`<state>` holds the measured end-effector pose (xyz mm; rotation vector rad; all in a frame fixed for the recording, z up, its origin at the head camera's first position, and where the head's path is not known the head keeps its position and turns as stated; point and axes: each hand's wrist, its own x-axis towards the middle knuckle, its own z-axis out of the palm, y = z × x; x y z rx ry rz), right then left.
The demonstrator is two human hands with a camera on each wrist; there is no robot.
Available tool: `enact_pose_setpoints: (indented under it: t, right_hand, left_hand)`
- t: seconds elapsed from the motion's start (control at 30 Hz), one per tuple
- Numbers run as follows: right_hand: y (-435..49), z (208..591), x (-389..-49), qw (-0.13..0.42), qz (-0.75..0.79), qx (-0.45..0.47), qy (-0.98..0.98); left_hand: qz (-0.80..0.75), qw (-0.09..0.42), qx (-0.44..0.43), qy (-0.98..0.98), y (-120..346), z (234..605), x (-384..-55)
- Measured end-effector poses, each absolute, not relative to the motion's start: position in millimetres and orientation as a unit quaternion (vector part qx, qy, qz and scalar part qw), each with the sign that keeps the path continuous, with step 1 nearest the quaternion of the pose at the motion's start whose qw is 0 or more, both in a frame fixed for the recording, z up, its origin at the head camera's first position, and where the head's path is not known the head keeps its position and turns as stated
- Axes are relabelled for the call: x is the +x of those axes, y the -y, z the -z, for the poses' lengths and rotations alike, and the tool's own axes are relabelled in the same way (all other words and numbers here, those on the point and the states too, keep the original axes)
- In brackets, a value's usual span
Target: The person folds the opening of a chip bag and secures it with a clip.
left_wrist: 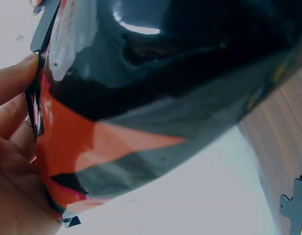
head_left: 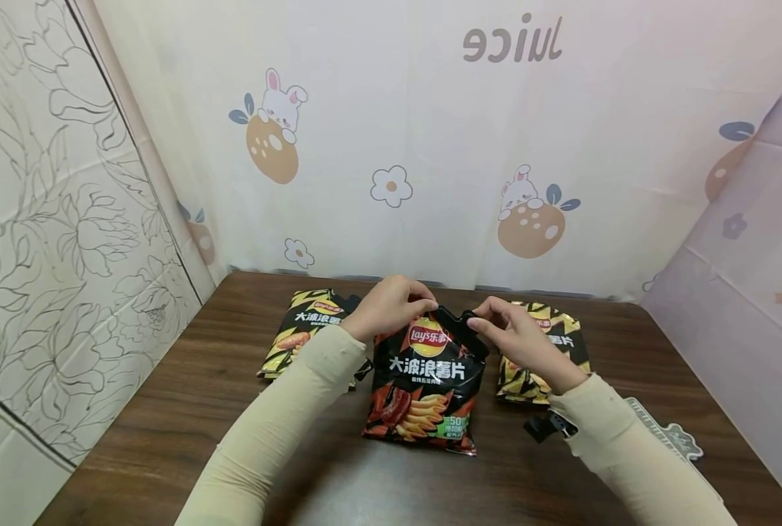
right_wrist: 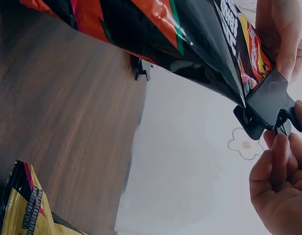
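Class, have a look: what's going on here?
A person's left hand holds the top edge of a black-and-red Lay's chip bag while the right hand pinches a black clip at the bag's top. One yellow-and-black Lay's bag is on the wooden table to its left, another such bag to its right.

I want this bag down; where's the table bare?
Bare table: between its left edge and left sleeve; between left sleeve and right sleeve, in front of the held bag. Crowded: from left yellow bag to right yellow bag.
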<state>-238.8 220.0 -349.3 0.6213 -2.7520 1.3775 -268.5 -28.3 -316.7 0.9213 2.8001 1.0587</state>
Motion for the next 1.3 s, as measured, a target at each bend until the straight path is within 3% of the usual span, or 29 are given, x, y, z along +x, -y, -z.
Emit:
enact_pose_setpoints:
  t: [0.57, 0.97, 1.3]
  right_hand:
    - [-219.4, 350.7, -238.1, -0.025, -0.434, 0.190, 0.880]
    - [-217.2, 349.6, -235.6, -0.029, -0.442, 0.160, 0.882]
    - [-217.1, 347.5, -234.4, -0.022, -0.440, 0.143, 0.886]
  left_hand:
    - [-0.343, 0.007, 0.299, -0.891, 28.7, 318.2, -269.8]
    - [-0.369, -0.040, 0.286, -0.883, 38.4, 324.2, -266.5]
    - [-0.454, -0.070, 0.210, -0.863, 49.9, 344.2, -262.1]
